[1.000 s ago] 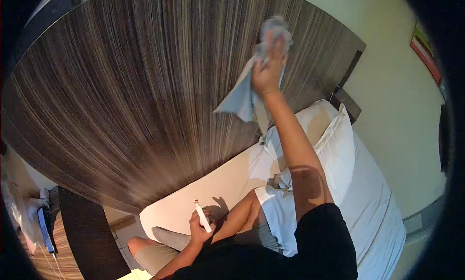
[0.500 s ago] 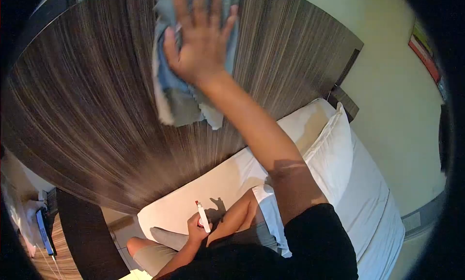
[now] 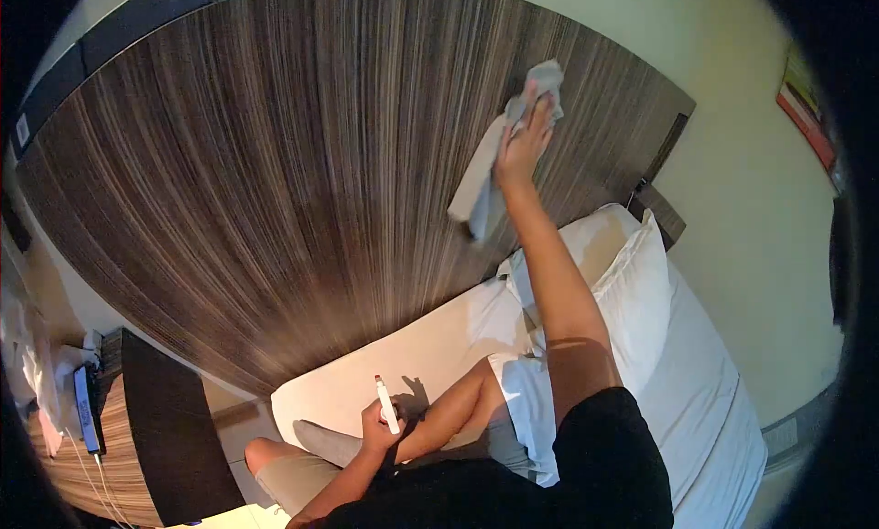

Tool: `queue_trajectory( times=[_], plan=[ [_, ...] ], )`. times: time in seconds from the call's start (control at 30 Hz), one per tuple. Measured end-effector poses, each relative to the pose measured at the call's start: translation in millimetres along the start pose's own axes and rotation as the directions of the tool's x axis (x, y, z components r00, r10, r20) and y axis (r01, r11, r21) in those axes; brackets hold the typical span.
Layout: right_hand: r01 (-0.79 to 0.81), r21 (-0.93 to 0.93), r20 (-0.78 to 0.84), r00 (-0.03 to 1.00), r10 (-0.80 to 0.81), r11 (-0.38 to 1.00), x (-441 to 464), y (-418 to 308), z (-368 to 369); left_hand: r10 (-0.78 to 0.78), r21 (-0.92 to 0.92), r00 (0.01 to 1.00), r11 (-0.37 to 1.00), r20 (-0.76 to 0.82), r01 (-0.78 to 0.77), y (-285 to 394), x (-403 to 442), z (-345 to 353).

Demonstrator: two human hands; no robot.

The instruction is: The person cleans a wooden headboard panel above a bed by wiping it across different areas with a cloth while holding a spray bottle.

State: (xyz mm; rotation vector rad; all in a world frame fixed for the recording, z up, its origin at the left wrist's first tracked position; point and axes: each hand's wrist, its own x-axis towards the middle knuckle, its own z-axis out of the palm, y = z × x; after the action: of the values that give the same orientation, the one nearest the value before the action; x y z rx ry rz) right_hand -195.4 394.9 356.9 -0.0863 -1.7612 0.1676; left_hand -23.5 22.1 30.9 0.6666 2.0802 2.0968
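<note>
My right hand (image 3: 526, 146) presses a grey-blue cloth (image 3: 476, 183) against the upper right of the dark striped wooden headboard (image 3: 348, 163). Its fingers are stretched over the cloth, part of which hangs down to the left of the wrist. Low in the view, my left hand (image 3: 382, 426) is closed around a white bottle (image 3: 385, 403) with a red tip, held upright above my lap. The left hand rests near my bent leg, over the white mattress.
White pillows (image 3: 636, 300) lie at the right on the bed (image 3: 705, 419). At the lower left a wooden side table (image 3: 119, 447) bears a blue box (image 3: 87, 410), cables and a plastic bag. A framed picture (image 3: 806, 117) hangs on the right wall.
Over the last half second my right hand has swept with the cloth from the headboard's upper middle to its right side. My left hand has stayed nearly still with the bottle.
</note>
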Motion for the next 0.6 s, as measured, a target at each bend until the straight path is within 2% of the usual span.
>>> queue_trajectory(
  times=[0.07, 0.13, 0.2, 0.3, 0.37, 0.4, 0.47, 0.53, 0.6],
  plan=[
    [-0.191, -0.025, -0.082, 0.979, 0.189, 0.981, 38.8, 9.0, 8.6, 0.007, -0.012, 1.0, 1.0, 0.007, -0.007, 0.9, 1.1, 2.9],
    [-0.174, -0.035, -0.121, 0.978, 0.169, 0.984, 77.3, -1.2, 16.6, -0.033, -0.024, 0.999, 0.999, 0.0, 0.033, 9.5, 3.1, 4.0],
    [-0.156, -0.044, -0.156, 0.977, 0.148, 0.987, 99.4, -28.7, 17.2, -0.008, 0.007, 1.0, 1.0, 0.003, 0.008, 10.7, 3.9, 2.7],
    [-0.072, -0.064, -0.178, 0.982, 0.059, 0.995, 112.3, -90.8, 22.8, 0.018, 0.046, 1.0, 0.999, 0.005, -0.018, 5.4, 3.5, 2.6],
    [0.102, -0.067, -0.206, 0.972, -0.114, 0.993, 107.8, -119.7, 27.0, 0.024, 0.05, 1.0, 0.998, 0.004, -0.024, -2.1, 3.2, 2.5],
    [0.108, -0.067, -0.205, 0.971, -0.12, 0.992, 104.1, -133.3, 27.4, 0.029, 0.068, 1.0, 0.997, 0.012, -0.03, -6.9, 2.8, 2.0],
    [0.039, 0.045, -0.086, 0.996, -0.035, 0.998, 94.7, -160.2, 25.1, 0.037, 0.082, 0.999, 0.996, 0.018, -0.039, -8.9, 2.3, 0.9],
    [0.079, 0.037, -0.117, 0.99, -0.074, 0.996, 87.7, -183.5, 23.0, -0.001, -0.005, 1.0, 1.0, 0.017, 0.001, -3.3, 2.0, 0.2],
    [0.199, -0.003, -0.158, 0.967, -0.197, 0.98, 82.4, -203.1, 26.5, 0.018, 0.005, 1.0, 1.0, 0.013, -0.018, 2.5, 2.0, -1.2]
  ],
)
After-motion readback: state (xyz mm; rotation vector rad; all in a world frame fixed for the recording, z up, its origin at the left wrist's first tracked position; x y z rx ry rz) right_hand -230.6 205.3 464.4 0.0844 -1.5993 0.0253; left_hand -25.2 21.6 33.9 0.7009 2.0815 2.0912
